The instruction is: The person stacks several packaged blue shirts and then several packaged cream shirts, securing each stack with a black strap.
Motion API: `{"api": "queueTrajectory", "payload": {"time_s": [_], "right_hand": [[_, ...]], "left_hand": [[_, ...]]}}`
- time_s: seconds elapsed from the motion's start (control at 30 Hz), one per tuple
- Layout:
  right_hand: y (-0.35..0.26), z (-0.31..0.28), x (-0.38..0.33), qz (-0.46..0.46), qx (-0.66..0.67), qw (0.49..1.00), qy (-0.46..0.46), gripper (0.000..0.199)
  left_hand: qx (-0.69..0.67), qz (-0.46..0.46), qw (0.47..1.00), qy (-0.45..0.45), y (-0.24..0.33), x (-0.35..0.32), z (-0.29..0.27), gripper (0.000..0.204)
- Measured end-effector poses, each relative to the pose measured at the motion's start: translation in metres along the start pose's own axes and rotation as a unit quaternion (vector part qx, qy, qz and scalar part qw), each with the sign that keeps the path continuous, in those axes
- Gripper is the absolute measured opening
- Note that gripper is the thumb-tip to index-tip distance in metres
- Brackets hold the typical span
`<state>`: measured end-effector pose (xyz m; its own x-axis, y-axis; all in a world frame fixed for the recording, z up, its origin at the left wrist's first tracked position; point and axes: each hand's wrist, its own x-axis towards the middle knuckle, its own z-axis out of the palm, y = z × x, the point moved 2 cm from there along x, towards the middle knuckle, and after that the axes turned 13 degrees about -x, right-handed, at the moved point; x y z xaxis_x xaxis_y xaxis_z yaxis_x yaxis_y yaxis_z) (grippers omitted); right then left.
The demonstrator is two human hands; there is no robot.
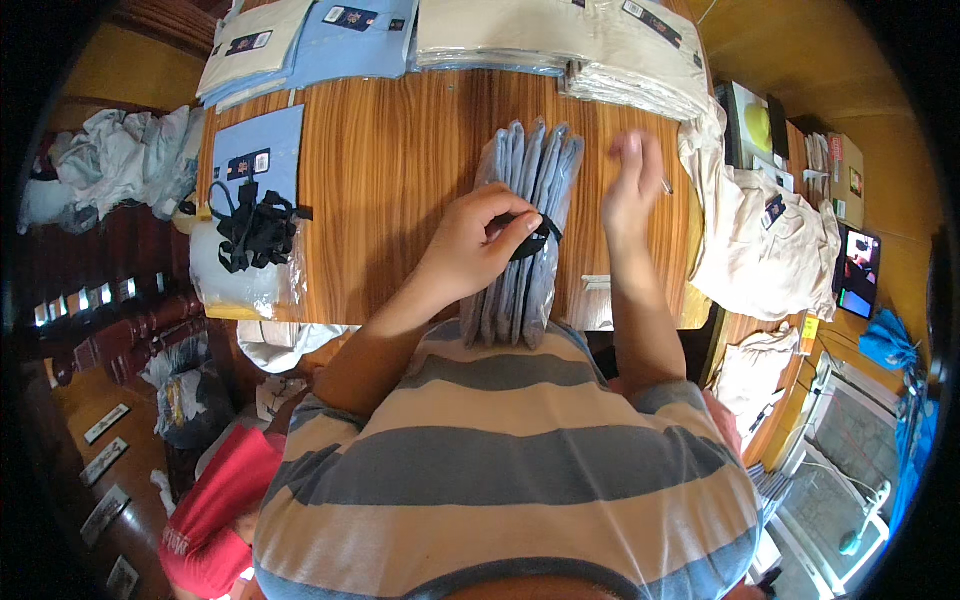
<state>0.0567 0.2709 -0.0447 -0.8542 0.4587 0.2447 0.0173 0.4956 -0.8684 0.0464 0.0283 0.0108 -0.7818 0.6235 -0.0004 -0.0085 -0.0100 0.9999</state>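
Observation:
A bundle of several folded grey-blue garments in clear bags (pixel 527 190) lies lengthwise on the wooden table (pixel 400 160), its near end over the table's front edge. My left hand (pixel 478 240) rests on the bundle's middle and pinches a black band (pixel 530 240) that wraps around it. My right hand (pixel 632 180) hovers just right of the bundle, blurred, fingers loosely apart, holding nothing that I can see.
A tangle of black bands (pixel 255 228) lies on bagged light-blue shirts (pixel 250 160) at the left. Stacks of bagged cream and blue shirts (pixel 560 35) line the far edge. Loose cream shirts (pixel 760 240) hang at the right. A small screen (pixel 858 272) glows beyond them.

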Motion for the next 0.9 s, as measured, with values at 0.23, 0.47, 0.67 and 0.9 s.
{"api": "queueTrajectory", "payload": {"time_s": [0.23, 0.47, 0.67, 0.9], "right_hand": [[-0.112, -0.017, -0.088, 0.146, 0.003, 0.941, -0.307, 0.018], [-0.076, -0.04, -0.099, 0.292, 0.306, 0.895, -0.138, 0.027], [-0.048, -0.072, -0.103, 0.073, 0.213, 0.959, -0.175, 0.041], [0.003, -0.073, -0.141, 0.245, 0.347, 0.905, 0.014, 0.037]], "left_hand": [[-0.002, -0.009, 0.999, -0.04, 0.003, 0.01, -0.002, 0.015], [0.07, 0.092, 0.986, -0.119, 0.025, 0.007, -0.005, 0.017], [0.2, 0.15, 0.965, -0.082, 0.036, -0.008, -0.021, 0.022], [0.383, 0.144, 0.912, -0.026, 0.01, -0.021, -0.065, 0.009]]}}
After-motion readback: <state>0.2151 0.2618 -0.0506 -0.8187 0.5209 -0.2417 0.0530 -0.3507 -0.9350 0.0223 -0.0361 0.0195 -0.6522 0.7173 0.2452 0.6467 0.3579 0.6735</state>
